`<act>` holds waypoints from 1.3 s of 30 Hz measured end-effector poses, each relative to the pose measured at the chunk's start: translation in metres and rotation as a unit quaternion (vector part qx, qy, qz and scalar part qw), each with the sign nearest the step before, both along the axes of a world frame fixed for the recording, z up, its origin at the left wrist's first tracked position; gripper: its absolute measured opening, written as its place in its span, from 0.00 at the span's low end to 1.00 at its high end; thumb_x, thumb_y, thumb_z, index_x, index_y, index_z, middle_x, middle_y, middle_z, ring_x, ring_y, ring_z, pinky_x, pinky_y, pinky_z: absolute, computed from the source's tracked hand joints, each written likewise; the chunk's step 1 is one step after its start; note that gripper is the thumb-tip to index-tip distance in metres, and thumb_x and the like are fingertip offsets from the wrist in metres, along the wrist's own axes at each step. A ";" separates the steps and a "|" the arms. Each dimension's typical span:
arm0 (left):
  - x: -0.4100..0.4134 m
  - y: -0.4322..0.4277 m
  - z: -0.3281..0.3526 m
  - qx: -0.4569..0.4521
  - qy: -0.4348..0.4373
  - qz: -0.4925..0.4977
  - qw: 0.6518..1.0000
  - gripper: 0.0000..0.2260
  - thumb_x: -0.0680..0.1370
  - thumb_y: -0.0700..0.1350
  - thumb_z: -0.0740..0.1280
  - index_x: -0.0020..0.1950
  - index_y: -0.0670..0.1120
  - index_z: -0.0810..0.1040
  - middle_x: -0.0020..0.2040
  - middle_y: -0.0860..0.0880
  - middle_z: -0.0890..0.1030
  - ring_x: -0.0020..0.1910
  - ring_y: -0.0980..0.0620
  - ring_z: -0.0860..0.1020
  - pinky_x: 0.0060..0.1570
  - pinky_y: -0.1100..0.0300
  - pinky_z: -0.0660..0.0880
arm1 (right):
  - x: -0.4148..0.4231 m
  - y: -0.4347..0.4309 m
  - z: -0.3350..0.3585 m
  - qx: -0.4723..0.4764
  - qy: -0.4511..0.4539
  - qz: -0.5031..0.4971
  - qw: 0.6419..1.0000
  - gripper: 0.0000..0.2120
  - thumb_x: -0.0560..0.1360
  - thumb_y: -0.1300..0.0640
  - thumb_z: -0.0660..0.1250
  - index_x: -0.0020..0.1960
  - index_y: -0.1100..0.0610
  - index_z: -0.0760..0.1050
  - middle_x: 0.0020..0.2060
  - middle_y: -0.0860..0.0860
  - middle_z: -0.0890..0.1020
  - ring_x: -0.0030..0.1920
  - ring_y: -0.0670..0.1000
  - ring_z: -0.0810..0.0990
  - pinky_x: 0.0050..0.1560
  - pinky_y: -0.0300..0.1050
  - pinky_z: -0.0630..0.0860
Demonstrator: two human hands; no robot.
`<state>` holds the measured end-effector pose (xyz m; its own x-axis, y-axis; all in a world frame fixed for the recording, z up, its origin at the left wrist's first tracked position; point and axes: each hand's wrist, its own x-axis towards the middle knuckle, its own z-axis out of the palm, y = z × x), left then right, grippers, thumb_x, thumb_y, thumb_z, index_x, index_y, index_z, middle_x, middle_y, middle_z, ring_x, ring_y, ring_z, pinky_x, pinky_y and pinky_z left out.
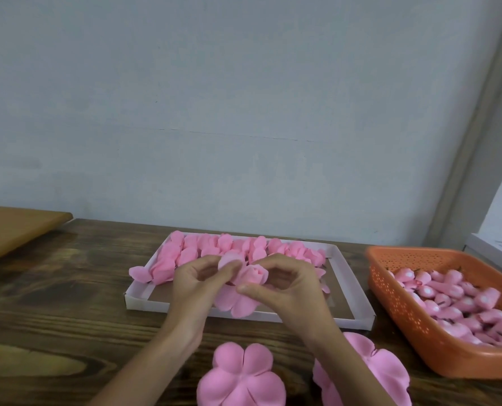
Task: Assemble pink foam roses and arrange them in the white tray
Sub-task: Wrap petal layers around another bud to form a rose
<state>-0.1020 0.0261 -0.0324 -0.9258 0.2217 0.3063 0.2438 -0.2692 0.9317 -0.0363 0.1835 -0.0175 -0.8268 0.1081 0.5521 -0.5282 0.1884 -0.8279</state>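
Observation:
Both hands meet over the front of the white tray (144, 294), holding one pink foam rose (251, 275) between them. My left hand (197, 281) pinches a petal at the bud's left side. My right hand (285, 285) grips the bud and the petal layer hanging below it. Several finished pink roses (214, 247) lie in rows along the tray's far half. Two stacks of flat pink petal pieces lie near me on the table, one in the middle (238, 379) and one to the right (387, 373), partly under my right forearm.
An orange perforated basket (414, 326) at the right holds several pink rose buds. The dark wooden table (53, 317) runs up to a pale wall. A lighter wooden board (12, 230) lies at the far left. A white box edge (499, 250) shows behind the basket.

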 end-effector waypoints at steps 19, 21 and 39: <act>0.003 -0.006 0.010 -0.009 0.160 -0.039 0.986 0.10 0.76 0.50 0.77 0.48 0.43 0.88 0.46 0.43 0.87 0.49 0.46 0.86 0.49 0.59 0.82 | 0.006 -0.007 0.006 0.024 0.010 -0.075 0.997 0.15 0.67 0.57 0.83 0.52 0.54 0.83 0.43 0.51 0.87 0.44 0.54 0.87 0.44 0.53 0.85; 0.003 -0.007 0.010 -0.023 0.148 -0.054 0.987 0.18 0.76 0.56 0.70 0.50 0.40 0.87 0.48 0.43 0.86 0.52 0.45 0.85 0.51 0.55 0.82 | 0.006 -0.006 0.007 0.005 0.010 -0.078 0.997 0.21 0.65 0.56 0.84 0.54 0.49 0.81 0.44 0.50 0.87 0.45 0.54 0.87 0.43 0.49 0.85; -0.007 -0.006 0.002 -0.011 -0.010 -0.065 0.998 0.15 0.68 0.53 0.78 0.48 0.44 0.89 0.45 0.38 0.87 0.45 0.39 0.84 0.48 0.54 0.84 | 0.007 0.011 0.016 -0.065 -0.035 -0.051 0.996 0.09 0.69 0.64 0.80 0.47 0.56 0.85 0.44 0.53 0.87 0.46 0.54 0.87 0.44 0.47 0.84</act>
